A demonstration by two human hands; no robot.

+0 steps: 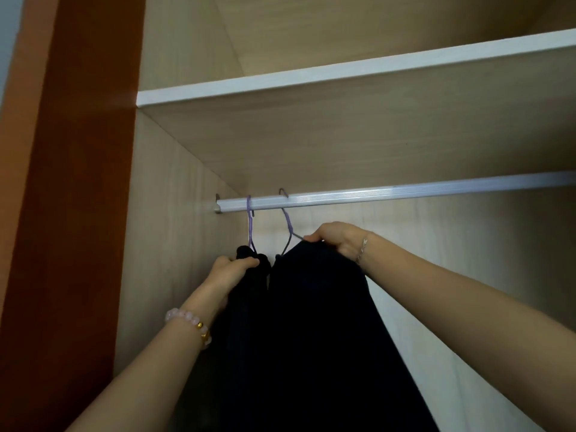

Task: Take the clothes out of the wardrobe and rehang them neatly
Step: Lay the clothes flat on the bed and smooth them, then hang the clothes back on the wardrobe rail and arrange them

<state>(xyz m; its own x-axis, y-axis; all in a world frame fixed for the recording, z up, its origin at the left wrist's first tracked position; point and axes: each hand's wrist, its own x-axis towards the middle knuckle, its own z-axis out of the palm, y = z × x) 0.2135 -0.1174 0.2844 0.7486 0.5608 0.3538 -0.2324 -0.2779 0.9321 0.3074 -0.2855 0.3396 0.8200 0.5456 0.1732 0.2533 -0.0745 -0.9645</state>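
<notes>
From where I stand the wardrobe [162,275] is open and lined in pale, wood-grain board. A broad red-brown upright [78,182] runs down its left edge, and beyond that a thin strip of pale grey wall [7,32] shows in the top corner. High up, a shelf [343,71] with a white front edge spans the inside, with another compartment [193,35] above it. Under the shelf a ribbed, silver-white rail [405,192] crosses from side to side, its left end seated in a small bracket [217,208] on the side panel [156,188]. The back panel [467,244] catches soft light and looks brighter than the shadowed underside of the shelf.
</notes>
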